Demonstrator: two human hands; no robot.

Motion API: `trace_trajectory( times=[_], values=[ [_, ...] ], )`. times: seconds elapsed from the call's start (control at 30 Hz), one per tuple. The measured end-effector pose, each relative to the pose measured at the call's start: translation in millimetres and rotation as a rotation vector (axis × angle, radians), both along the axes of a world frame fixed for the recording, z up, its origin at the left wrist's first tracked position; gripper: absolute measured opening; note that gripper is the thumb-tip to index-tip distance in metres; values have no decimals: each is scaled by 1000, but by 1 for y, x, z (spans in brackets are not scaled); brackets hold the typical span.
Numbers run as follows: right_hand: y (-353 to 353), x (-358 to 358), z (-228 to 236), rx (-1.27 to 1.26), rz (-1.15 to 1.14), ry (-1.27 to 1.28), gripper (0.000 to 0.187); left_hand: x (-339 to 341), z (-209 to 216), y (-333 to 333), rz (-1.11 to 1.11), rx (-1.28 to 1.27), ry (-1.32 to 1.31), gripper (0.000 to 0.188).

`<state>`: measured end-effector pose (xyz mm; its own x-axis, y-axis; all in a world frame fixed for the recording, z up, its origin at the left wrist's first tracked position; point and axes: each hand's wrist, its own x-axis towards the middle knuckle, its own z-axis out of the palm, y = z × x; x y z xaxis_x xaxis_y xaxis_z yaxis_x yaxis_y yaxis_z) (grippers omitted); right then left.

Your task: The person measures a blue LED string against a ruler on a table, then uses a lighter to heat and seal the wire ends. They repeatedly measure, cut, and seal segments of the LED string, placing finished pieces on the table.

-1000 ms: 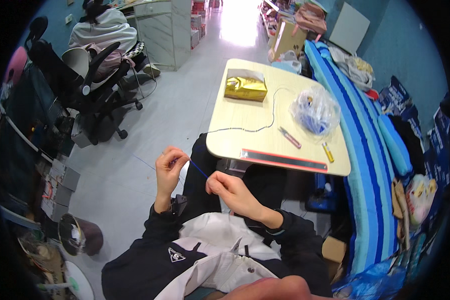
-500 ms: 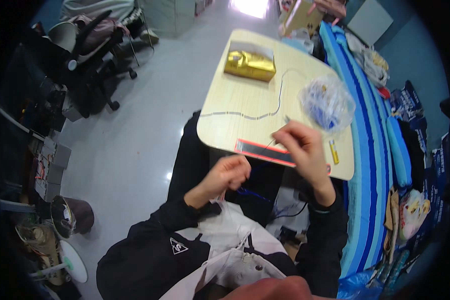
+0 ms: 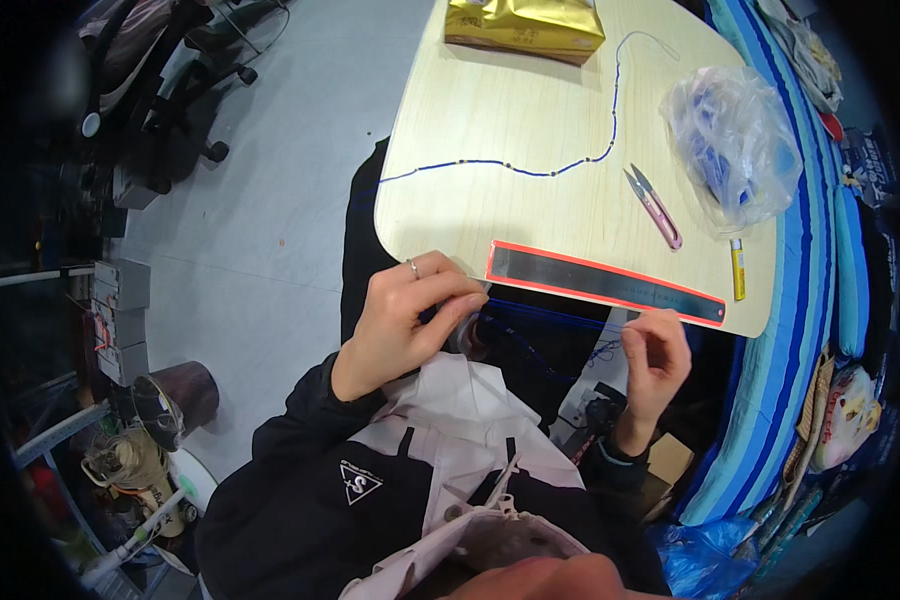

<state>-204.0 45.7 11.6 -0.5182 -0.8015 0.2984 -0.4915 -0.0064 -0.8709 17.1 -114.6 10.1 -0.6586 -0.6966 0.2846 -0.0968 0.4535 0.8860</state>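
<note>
My left hand (image 3: 407, 318), with a ring on one finger, pinches a thin blue cord (image 3: 560, 312) near the table's front edge. My right hand (image 3: 657, 362) pinches the same cord farther right, so the cord runs nearly straight between them, just below the edge. More loose blue cord hangs over my lap. Just beyond the hands, along the edge, lies a black ruler with a red border (image 3: 605, 283). Pink-handled thread snips (image 3: 655, 210) rest on the table beyond it. A blue cord with small beads or knots (image 3: 480, 161) curves across the tabletop.
On the pale table (image 3: 450, 215) stand a gold package (image 3: 525, 28) at the far side and a clear plastic bag with blue contents (image 3: 730, 150) at the right. A yellow tube (image 3: 738, 270) lies near the ruler. A blue striped bed (image 3: 735, 440) adjoins on the right; a bin (image 3: 180, 395) stands left.
My right hand has moved from over the ruler to below its right end, uncovering the ruler and snips. The cord is now stretched between both hands. The view has shifted closer to the table.
</note>
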Motion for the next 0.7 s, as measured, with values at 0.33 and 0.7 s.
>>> trace_trajectory(
  times=[0.33,0.7],
  values=[
    [-16,-19,-13,23,-62,349,20,-30,-13,-11,119,-118,-83,9],
    [-27,-18,-15,39,-84,396,21,-38,1,-5,242,88,-243,8]
  ],
)
